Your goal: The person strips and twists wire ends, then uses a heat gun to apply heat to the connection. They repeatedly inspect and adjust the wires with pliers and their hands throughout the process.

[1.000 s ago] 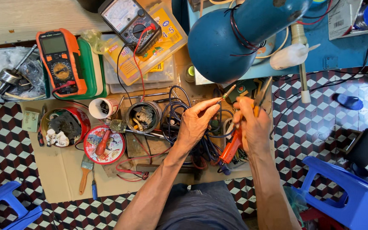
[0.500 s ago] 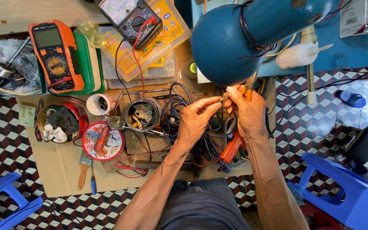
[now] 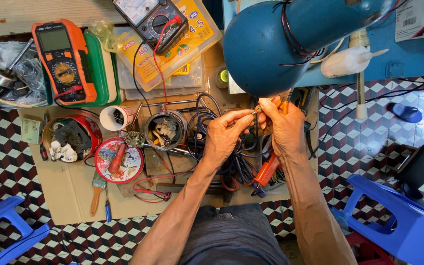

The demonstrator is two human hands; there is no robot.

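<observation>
Your left hand [image 3: 224, 135] and right hand [image 3: 283, 125] meet fingertip to fingertip just under the blue lamp shade [image 3: 280, 46], both pinching a small part [image 3: 257, 111] too tiny to identify. An orange-handled tool [image 3: 284, 107] sticks up from your right fist. Below your hands a tangle of black cables [image 3: 207, 118] covers the cardboard sheet [image 3: 69, 191]. Toward its left edge sit a round tin [image 3: 165, 130] and an orange multimeter [image 3: 65, 61].

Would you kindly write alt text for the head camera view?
Two bare hands, left hand and right hand, pinch a small part under a blue lamp, above tangled cables. An orange multimeter lies at the far left of the cluttered cardboard.
</observation>
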